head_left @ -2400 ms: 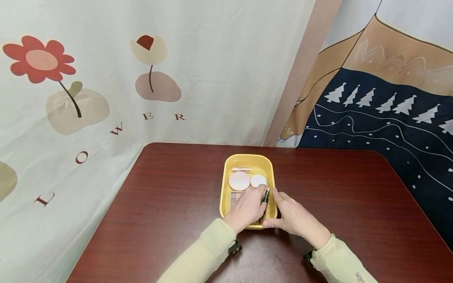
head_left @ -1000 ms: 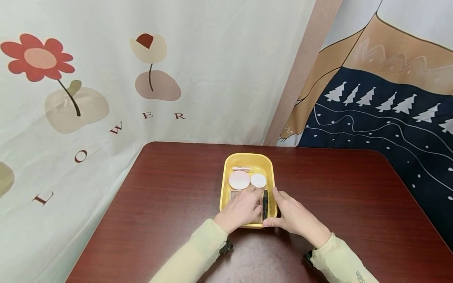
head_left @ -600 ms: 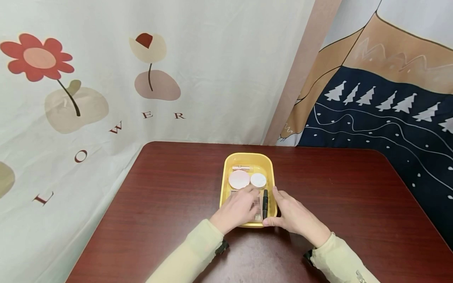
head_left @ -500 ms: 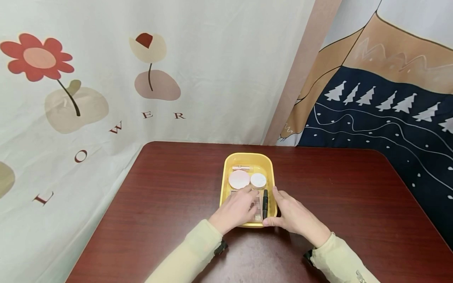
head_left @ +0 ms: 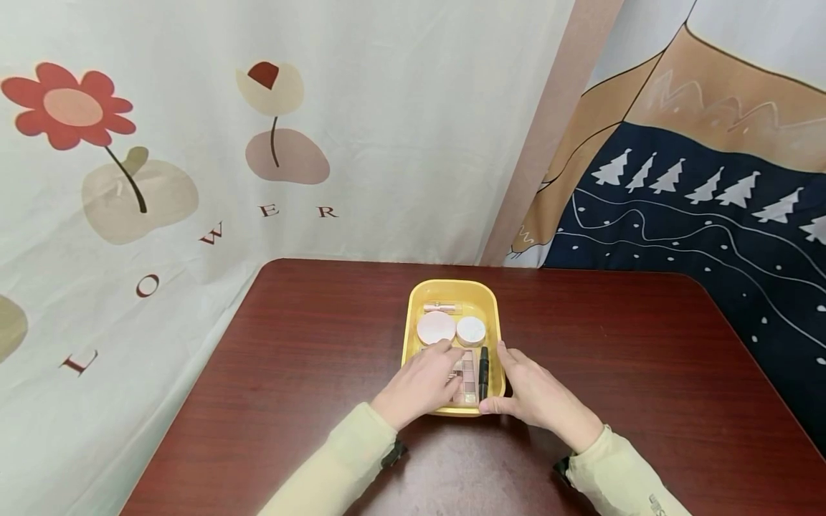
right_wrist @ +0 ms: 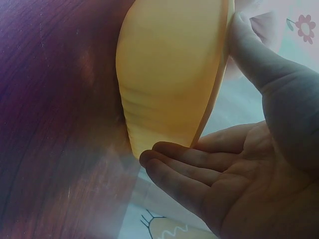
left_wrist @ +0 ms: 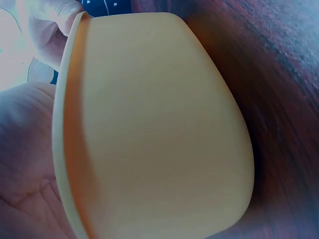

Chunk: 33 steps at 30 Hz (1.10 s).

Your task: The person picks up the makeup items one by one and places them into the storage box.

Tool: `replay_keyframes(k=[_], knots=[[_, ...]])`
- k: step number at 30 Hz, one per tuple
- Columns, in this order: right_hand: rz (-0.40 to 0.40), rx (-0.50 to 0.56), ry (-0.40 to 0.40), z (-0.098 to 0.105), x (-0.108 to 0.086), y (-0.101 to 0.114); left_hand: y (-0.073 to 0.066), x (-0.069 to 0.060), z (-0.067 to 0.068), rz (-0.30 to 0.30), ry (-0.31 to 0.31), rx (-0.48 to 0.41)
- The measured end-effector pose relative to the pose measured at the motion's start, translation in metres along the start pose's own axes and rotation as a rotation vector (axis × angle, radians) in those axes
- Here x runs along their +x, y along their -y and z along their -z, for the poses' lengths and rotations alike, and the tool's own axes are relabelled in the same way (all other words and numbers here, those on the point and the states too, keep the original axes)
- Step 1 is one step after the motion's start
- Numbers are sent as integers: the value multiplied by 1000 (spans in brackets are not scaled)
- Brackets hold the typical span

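Note:
A yellow plastic tray [head_left: 413, 295] holds several make-up items. My left hand [head_left: 419, 380] reaches over its near left side. The left fingers lie above an eyeshadow palette [head_left: 469, 383], thumb and forefinger apart, and hide its left part. Right of the palette lies a slim black tube [head_left: 484, 369], lengthwise. My right hand [head_left: 538, 394] grips the tray's near right corner. In the right wrist view, the right thumb [right_wrist: 249, 45] rests at the rim while the fingertips touch the outer wall. The left wrist view shows the tray's outer wall [left_wrist: 159, 114] beside the left palm [left_wrist: 25, 154].
Farther back in the tray are a pale pink round compact [head_left: 436, 328], a smaller white round container [head_left: 471, 331] and a small pinkish tube [head_left: 442, 308]. The tray stands on a dark red wooden table [head_left: 310, 358], with printed curtains [head_left: 413, 143] behind.
My left hand has come away from the black tube and shifted left, uncovering more of the palette. The black tube now lies along the tray's right side. My right hand has stayed put.

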State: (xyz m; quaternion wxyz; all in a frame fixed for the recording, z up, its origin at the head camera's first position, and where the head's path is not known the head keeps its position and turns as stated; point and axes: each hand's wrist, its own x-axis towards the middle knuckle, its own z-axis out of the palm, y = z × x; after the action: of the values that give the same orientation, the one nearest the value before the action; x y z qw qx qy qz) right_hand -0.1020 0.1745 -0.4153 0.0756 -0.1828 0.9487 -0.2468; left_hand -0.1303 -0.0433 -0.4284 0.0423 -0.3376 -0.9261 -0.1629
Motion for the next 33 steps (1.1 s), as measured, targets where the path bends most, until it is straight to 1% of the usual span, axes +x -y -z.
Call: replay_keyframes(k=[6,10,17,21,29,33], knots=[[-5,1,2,-1,0,-1,3,-5,3,18,7,3],[-14,8,6,-1,0,-1,6,-9,4,16,-8,3],[-21,10,7,-1,1,-3,13,-17,3,-41,-88,18],[-29,15,10,-1,1,-3,16,-22,4,-60,-113,29],[-34,22,7,-3,1,-3,20,-31,10,-88,-138,11],[-42,20,16,-2,2,-3,23,-35,13,-112,-180,-3]])
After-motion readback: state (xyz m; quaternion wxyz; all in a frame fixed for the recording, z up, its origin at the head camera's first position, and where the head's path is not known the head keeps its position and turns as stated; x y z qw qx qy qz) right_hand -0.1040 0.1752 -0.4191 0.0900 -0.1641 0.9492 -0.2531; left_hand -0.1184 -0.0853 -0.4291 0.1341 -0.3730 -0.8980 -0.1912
